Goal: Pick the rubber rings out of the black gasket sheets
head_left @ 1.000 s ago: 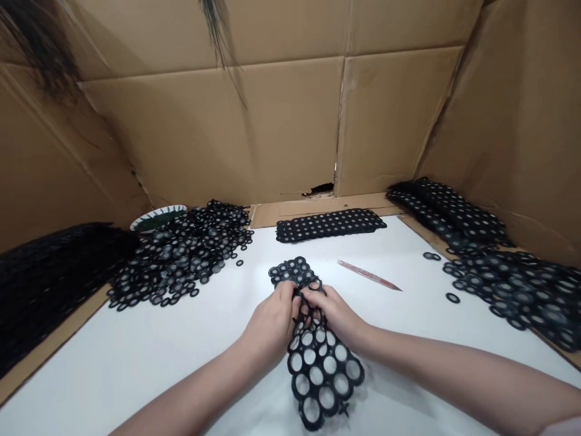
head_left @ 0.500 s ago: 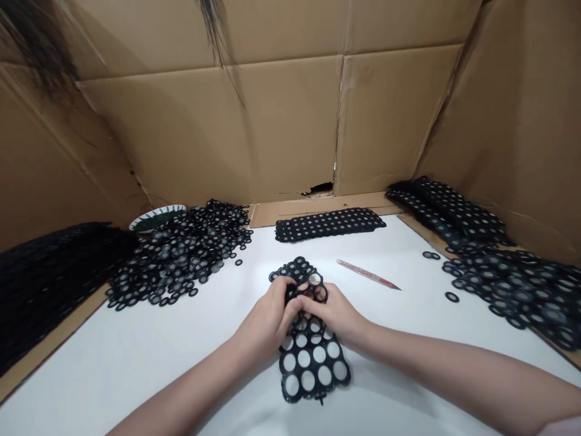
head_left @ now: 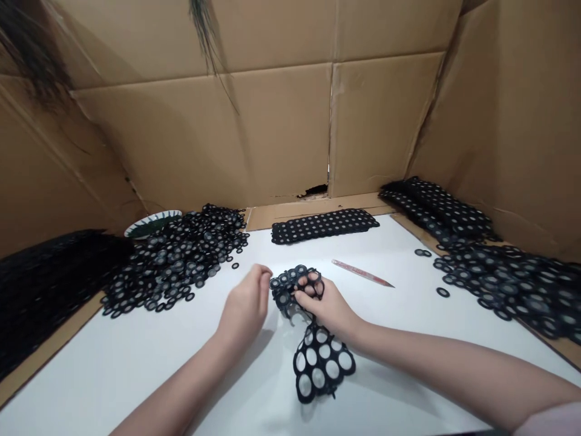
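My right hand point(head_left: 333, 309) pinches the black perforated sheet point(head_left: 318, 365). My left hand point(head_left: 245, 303), fingers pressed together, is just beside it; any contents, I cannot tell.

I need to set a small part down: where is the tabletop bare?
The white tabletop is bare between the left ring pile and left hand, and between the pen-like tool, right arm and right ring pile. It's crowded along both sides and mid-table, where the right hand grips the black sheet.

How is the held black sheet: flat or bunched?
Bunched: the black sheet narrows at the right hand and fans out below.
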A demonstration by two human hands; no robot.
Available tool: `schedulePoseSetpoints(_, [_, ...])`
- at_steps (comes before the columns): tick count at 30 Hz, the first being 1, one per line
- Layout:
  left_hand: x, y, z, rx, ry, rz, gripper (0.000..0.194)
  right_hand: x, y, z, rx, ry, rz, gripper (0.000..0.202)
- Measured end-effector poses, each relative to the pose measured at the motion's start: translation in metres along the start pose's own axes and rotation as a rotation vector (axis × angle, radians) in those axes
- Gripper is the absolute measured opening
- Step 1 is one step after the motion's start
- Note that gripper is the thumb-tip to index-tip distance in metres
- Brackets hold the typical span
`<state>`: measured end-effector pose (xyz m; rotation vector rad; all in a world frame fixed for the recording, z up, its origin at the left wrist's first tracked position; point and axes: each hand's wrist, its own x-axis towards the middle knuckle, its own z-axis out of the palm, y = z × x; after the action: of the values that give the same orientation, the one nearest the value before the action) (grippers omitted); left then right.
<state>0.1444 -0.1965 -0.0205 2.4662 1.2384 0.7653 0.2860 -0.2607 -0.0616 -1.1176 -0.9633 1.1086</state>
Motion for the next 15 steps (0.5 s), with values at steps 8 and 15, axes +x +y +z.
schedulePoseSetpoints(8, [-0.015,0.011,0.015,-0.035,-0.28,0.057,0.023,-0.006,-0.004,0.001,0.069,0.001,-0.039,0.021])
schedulePoseSetpoints(15, [-0.014,0.012,0.01,-0.212,-0.362,0.085,0.019,-0.007,-0.004,0.0,0.027,-0.004,-0.027,0.024])
